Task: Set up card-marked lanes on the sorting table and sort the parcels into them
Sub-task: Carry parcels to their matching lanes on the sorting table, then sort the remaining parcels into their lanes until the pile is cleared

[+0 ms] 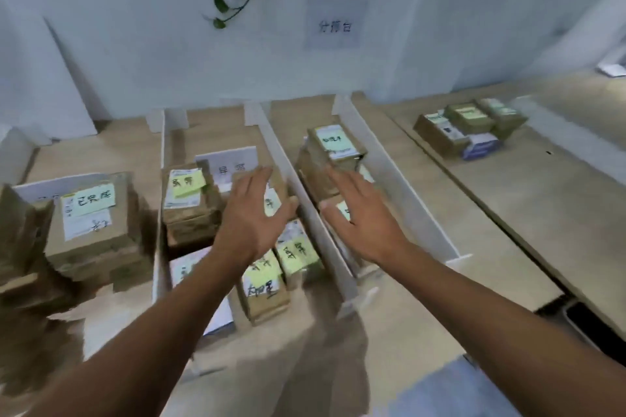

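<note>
Between the left hand (252, 213) and the right hand (359, 217) a white divider (305, 203) is standing, parting two lanes on the worktop (491, 213). Both hands are stretching out flat with straight fingers, holding nothing. The left is over brown parcels (298, 254) near a white card (230, 162), and the right is over a parcel stack (333, 142). Well right of the right hand, loose boxes (471, 127) are lying below a white wall (135, 61).

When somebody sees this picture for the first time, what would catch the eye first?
The left hand and right hand reach with straight fingers over the middle lanes. Beneath and beside them, brown cardboard parcels with yellow-green sticky notes fill lanes parted by white card dividers. A small separate cluster of parcels lies far right.
</note>
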{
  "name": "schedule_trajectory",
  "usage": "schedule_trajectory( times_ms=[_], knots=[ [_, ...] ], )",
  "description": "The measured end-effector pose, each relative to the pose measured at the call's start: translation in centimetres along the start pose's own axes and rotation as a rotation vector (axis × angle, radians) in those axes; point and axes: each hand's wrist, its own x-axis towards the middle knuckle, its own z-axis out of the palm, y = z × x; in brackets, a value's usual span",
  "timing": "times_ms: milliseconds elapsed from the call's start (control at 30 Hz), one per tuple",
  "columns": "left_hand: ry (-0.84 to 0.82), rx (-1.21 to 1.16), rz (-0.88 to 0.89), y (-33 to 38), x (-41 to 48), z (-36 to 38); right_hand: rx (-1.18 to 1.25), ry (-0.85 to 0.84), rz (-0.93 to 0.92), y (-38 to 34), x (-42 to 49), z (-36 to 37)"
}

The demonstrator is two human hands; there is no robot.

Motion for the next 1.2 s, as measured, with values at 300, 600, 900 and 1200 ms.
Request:
schedule_trajectory(
  times_ms=[300, 600, 900, 1200],
  knots=[
    [-0.212, -0.107, 0.285, 23.3, -4.1, 20.6, -0.193, 0.222, 0.264, 18.4, -18.7, -19.4],
    [-0.311, -0.144, 0.38, 34.2, -1.4, 33.6, -0.171, 0.298, 0.424, 31.4, -24.2, -26.4],
    [-0.347, -0.233, 0.239, 40.1, 9.5, 48.3, -0.134, 0.203, 0.451, 47.8, -17.4, -31.8],
    [-0.386, -0.148, 0.215, 46.4, 19.8, 57.4, -0.118, 0.138, 0.438, 62.1, -9.0, -37.9]
  ],
)
